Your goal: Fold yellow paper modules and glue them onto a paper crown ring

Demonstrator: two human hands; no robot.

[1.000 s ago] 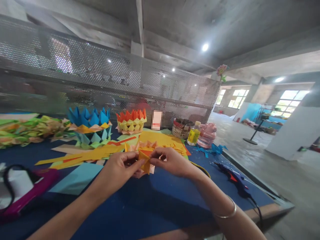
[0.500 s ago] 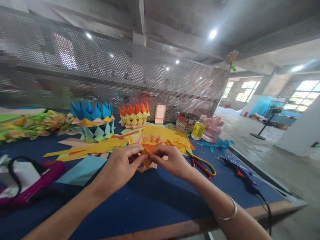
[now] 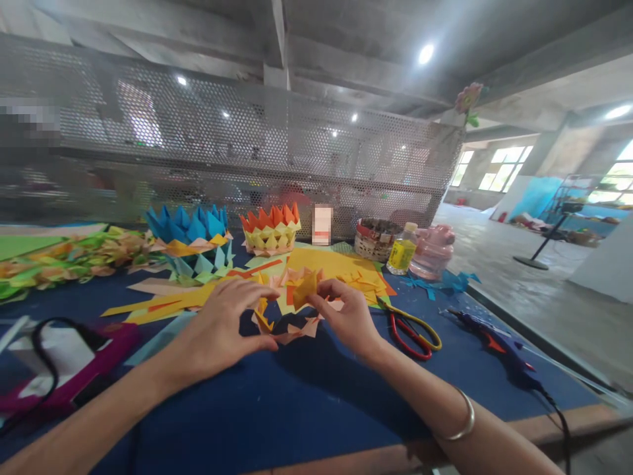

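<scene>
Between thumb and fingers, my right hand (image 3: 346, 316) pinches a folded yellow paper piece (image 3: 305, 290). My left hand (image 3: 222, 320) is open, thumb and fingers spread apart, close to the left side of a ring of folded paper (image 3: 300, 332). That ring is pink with some yellow pieces at its left, and it lies on the blue table (image 3: 297, 409). Part of it is hidden behind my hands and the yellow piece. Yellow paper strips (image 3: 168, 300) lie behind my left hand.
Red-and-yellow-handled scissors (image 3: 413, 336) and a glue gun (image 3: 499, 349) with a cord lie to the right. Blue-topped (image 3: 190, 231) and orange-topped (image 3: 271, 227) paper baskets stand behind. A yellow-labelled bottle (image 3: 401, 249) and pink jug (image 3: 434, 252) stand at back right; a purple object (image 3: 103, 359) sits left.
My left hand has let go of the yellow paper piece and opened, moving left. My right hand keeps the piece, now turned and slightly raised. The view has shifted a little.
</scene>
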